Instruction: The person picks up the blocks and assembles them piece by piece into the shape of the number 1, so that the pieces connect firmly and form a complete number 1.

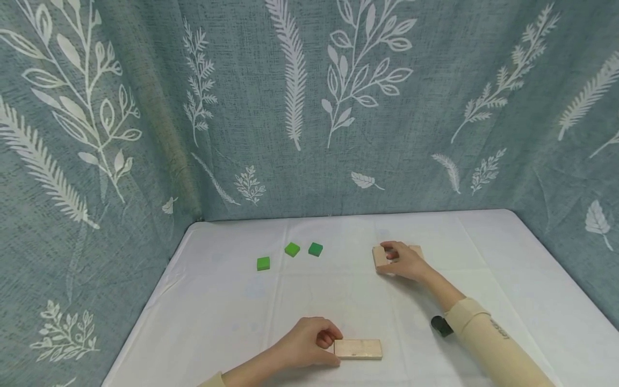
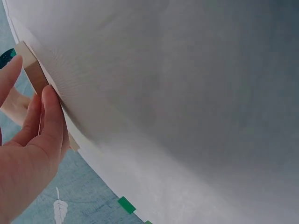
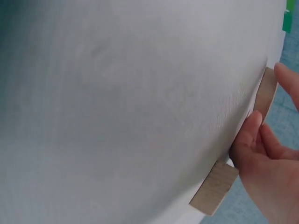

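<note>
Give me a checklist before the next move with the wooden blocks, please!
1. Left grip at the near wooden block's left end: ok.
2. Right grip around the far wooden block: ok.
3. Near wooden block flat on the table: ok.
4. Far wooden block apart from its wooden neighbour: ok.
5. Three green blocks clear of both grips: ok.
6. Squeeze firm enough to lift: cannot tell.

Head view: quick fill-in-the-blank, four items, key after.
1. The left hand grips the near block at its (left/right) ____ end.
2. The green blocks number ____.
3. The hand nearer the curtain is the ____ one.
4. The cloth under the blocks is coloured ____.

Missing: left; three; right; white.
</note>
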`<state>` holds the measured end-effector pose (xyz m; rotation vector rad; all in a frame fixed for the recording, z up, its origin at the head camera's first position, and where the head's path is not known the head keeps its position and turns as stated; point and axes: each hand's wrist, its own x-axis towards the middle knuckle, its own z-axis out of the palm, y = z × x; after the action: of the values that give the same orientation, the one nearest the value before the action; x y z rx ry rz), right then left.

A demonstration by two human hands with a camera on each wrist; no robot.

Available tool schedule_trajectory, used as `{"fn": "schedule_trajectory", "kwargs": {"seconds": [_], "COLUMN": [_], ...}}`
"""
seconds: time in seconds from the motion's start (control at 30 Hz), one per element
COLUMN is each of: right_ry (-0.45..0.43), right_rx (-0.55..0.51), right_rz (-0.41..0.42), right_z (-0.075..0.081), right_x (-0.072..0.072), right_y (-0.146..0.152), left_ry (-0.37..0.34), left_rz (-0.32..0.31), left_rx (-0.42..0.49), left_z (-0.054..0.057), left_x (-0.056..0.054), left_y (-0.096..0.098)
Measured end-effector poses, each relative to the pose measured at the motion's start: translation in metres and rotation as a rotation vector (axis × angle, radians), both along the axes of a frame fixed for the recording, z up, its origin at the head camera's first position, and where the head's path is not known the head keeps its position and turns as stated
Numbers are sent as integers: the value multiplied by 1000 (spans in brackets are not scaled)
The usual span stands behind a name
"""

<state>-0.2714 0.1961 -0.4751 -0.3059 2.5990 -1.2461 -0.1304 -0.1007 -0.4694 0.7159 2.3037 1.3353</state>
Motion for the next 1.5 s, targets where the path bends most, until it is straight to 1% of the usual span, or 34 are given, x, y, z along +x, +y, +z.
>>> {"fn": "schedule_trajectory", "kwargs": {"seconds": [0.17, 0.43, 0.53, 0.67, 0.9, 0.97, 1.17, 1.5], "right_ry": [-61, -45, -52, -46, -41, -38, -29, 28], "right_rx": [-70, -120, -137, -132, -96, -96, -86, -59], "right_rz": [18, 69, 67, 70, 37, 45, 36, 36], "right_z": [5, 9, 8, 6, 0, -1, -1, -1], "right_x": [0, 2, 1, 0, -1, 0, 1, 0], "right_y": [4, 8, 8, 9, 10, 11, 12, 9], "left_ry": [-45, -117, -133, -142, -141, -140, -143, -146], "left_rz": [14, 32, 41, 51, 62, 60, 62, 81], "left_rx": [39, 66, 74, 78, 65, 67, 68, 47], "left_z": [-1, -1, -1, -1, -2, -3, -4, -2], "left_x": [-1, -1, 0, 1, 2, 3, 3, 2], "left_y": [-3, -5, -5, -4, -4, -3, -2, -3]}}
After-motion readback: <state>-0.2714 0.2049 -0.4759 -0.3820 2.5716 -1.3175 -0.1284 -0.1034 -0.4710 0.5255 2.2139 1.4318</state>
